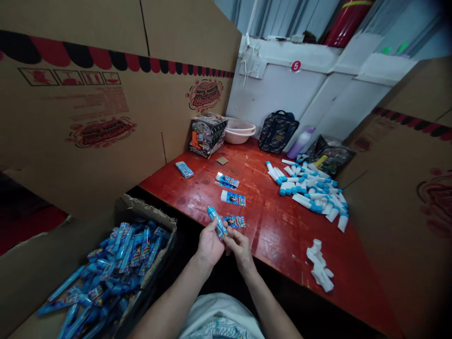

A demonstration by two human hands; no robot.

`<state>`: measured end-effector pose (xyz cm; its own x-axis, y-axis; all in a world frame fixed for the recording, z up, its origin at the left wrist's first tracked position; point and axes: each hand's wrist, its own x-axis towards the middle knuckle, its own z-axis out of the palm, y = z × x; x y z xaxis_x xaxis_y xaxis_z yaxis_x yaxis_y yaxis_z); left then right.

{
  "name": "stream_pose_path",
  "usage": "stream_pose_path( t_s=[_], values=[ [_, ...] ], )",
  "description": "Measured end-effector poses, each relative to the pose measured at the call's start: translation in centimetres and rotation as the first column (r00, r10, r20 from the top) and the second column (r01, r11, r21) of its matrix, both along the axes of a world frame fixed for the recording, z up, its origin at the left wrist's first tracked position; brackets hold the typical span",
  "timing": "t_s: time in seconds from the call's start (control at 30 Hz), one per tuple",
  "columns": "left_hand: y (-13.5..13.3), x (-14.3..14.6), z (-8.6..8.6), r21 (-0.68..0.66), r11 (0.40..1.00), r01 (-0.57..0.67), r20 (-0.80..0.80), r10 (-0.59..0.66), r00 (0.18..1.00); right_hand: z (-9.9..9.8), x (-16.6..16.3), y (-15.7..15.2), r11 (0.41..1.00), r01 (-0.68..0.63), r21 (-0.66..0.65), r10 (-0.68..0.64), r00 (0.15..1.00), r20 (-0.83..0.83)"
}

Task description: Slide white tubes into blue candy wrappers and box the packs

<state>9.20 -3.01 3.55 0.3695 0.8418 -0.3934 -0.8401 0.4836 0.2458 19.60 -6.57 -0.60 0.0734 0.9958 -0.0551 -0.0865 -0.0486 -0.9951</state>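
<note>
My left hand (pixel 209 242) is closed around a small blue tube (pixel 216 220) with a printed wrap, its capped end pointing away from me. At the near end of the tube, the fingers of my right hand (pixel 240 248) are pinched together on it. Just beyond my hands, on the red table (pixel 271 240), lies a printed blue label sleeve (pixel 236 221). Farther back are another sleeve (pixel 233 198) and a small stack of sleeves (pixel 228 180). A thicker bundle of sleeves (pixel 184 169) rests near the left table edge.
White tubes with blue caps (pixel 310 186) are heaped at right, near crumpled white paper (pixel 319 266). A carton (pixel 169 226) full of wrapped blue tubes stands at lower left. Behind are a display box (pixel 208 134), pink basins (pixel 240 132), a dark bag (pixel 278 132) and a purple bottle (pixel 301 142).
</note>
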Motion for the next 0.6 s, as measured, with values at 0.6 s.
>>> stream_pose_path(
  t_s=[0.6],
  values=[
    [1.9, -15.4, -5.2, 0.261, 0.835, -0.484, -0.611, 0.531, 0.587, -1.7, 2.8, 0.4, 0.930, -0.178, 0.321, -0.266, 0.276, 0.924]
  ],
)
